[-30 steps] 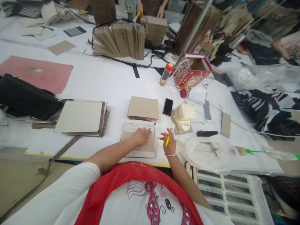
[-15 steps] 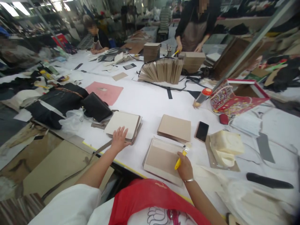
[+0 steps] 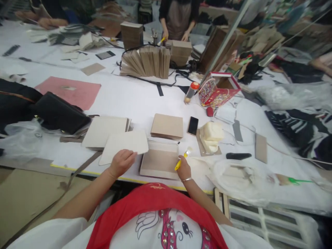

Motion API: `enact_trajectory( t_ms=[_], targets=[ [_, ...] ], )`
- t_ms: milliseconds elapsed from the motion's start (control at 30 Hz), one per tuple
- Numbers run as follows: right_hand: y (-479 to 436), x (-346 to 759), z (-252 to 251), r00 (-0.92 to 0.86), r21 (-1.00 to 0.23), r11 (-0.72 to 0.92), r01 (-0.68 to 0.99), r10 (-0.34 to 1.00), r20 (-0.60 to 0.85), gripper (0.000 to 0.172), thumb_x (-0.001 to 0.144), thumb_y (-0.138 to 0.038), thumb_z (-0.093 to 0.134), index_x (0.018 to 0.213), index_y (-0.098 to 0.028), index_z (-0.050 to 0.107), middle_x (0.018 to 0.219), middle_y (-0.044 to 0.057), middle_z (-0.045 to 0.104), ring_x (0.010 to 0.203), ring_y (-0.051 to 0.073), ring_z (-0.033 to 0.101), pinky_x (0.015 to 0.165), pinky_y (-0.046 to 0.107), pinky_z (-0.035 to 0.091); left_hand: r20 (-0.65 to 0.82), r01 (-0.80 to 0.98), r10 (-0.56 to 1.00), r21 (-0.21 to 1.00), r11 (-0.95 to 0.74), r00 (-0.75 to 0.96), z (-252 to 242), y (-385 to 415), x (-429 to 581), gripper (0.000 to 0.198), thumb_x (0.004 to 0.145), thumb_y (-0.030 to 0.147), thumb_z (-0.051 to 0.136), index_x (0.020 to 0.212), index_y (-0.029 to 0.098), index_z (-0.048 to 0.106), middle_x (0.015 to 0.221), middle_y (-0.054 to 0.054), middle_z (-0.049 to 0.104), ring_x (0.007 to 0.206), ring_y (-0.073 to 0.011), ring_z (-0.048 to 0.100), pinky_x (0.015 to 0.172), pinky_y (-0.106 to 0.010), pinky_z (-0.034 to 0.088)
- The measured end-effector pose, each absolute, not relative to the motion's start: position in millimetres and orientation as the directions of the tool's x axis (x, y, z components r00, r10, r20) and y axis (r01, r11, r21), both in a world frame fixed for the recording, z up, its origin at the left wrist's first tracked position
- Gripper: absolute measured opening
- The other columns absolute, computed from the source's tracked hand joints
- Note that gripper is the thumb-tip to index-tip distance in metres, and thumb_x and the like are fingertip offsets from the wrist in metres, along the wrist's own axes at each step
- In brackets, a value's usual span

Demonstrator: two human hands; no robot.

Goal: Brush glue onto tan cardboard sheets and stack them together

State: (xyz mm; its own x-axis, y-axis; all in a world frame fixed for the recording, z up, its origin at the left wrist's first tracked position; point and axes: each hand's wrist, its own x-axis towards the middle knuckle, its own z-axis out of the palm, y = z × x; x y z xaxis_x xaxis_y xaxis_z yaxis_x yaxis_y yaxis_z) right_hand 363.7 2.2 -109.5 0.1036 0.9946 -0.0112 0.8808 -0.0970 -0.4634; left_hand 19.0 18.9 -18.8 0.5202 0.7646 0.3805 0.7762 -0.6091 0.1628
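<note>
A cream rectangular panel (image 3: 126, 143) with rounded corners is pinched in my left hand (image 3: 123, 162), raised off the table. Behind it lies a stack of similar cream panels (image 3: 100, 129). My right hand (image 3: 184, 168) is closed around a yellow-handled paintbrush (image 3: 183, 158), its pale bristles pointing away from me. That hand rests at the right side of a tan panel with paler borders (image 3: 159, 160), which lies on a pile directly before me. Farther back sits a stack of tan boards (image 3: 167, 125).
A black phone (image 3: 193, 125) and a cream block (image 3: 211, 133) lie to the right. A red patterned bag (image 3: 220, 90) and red-lidded bottle (image 3: 191, 92) stand behind. Black bags (image 3: 61, 112) are at left. Across the table a person (image 3: 178, 20) works beside upright boards (image 3: 147, 62).
My left hand has lifted a cream panel off the left stack and moved it right, toward the bordered panel. My right hand still holds the paintbrush. The view has turned rightward.
</note>
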Motion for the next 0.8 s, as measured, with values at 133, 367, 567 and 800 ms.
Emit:
enact_trajectory(
  t_ms=[133, 367, 567, 800],
  targets=[
    [-2, 364, -109, 0.119, -0.497, -0.119, 0.860, 0.992, -0.031, 0.037, 0.078, -0.013, 0.039, 0.114, -0.016, 0.046, 0.096, 0.009, 0.062, 0.079, 0.020, 0.061, 0.068, 0.030, 0.048, 0.214, 0.546, 0.577, 0.187, -0.816, 0.788, -44, -2, 101, 0.024, 0.088, 0.021, 0.037, 0.104, 0.021, 0.055, 0.085, -0.006, 0.059, 0.077, -0.0159, 0.052, 0.069, -0.032, 0.041],
    [-1, 391, -108, 0.083, -0.696, -0.120, 0.708, 0.993, -0.087, 0.041, 0.073, -0.005, 0.038, 0.111, -0.018, 0.042, 0.105, 0.007, 0.061, 0.090, 0.015, 0.063, 0.071, 0.025, 0.049, -0.023, 0.401, 0.408, 0.237, -0.885, 0.913, -78, -5, 163, 0.021, 0.089, 0.022, 0.038, 0.097, 0.019, 0.056, 0.085, -0.007, 0.056, 0.079, -0.0179, 0.047, 0.068, -0.031, 0.037],
    [2, 397, -103, 0.072, -0.608, -0.077, 0.791, 0.997, -0.032, 0.026, 0.083, -0.024, 0.039, 0.106, -0.018, 0.049, 0.096, 0.007, 0.065, 0.081, 0.018, 0.064, 0.070, 0.029, 0.048, -0.049, 0.442, 0.444, 0.247, -0.862, 0.895, -75, 4, 165, 0.035, 0.081, 0.038, 0.053, 0.111, 0.019, 0.052, 0.117, -0.011, 0.051, 0.104, -0.0224, 0.043, 0.082, -0.034, 0.032],
    [40, 410, -45, 0.111, -0.635, 0.011, 0.773, 0.982, 0.152, 0.044, 0.085, -0.044, 0.038, 0.119, -0.018, 0.049, 0.081, 0.006, 0.066, 0.066, 0.016, 0.062, 0.063, 0.027, 0.047, -0.118, 0.484, 0.469, 0.241, -0.841, 0.875, -76, 9, 172, 0.048, 0.072, 0.041, 0.063, 0.112, 0.018, 0.050, 0.114, -0.009, 0.054, 0.101, -0.0228, 0.046, 0.082, -0.034, 0.034]
  ],
)
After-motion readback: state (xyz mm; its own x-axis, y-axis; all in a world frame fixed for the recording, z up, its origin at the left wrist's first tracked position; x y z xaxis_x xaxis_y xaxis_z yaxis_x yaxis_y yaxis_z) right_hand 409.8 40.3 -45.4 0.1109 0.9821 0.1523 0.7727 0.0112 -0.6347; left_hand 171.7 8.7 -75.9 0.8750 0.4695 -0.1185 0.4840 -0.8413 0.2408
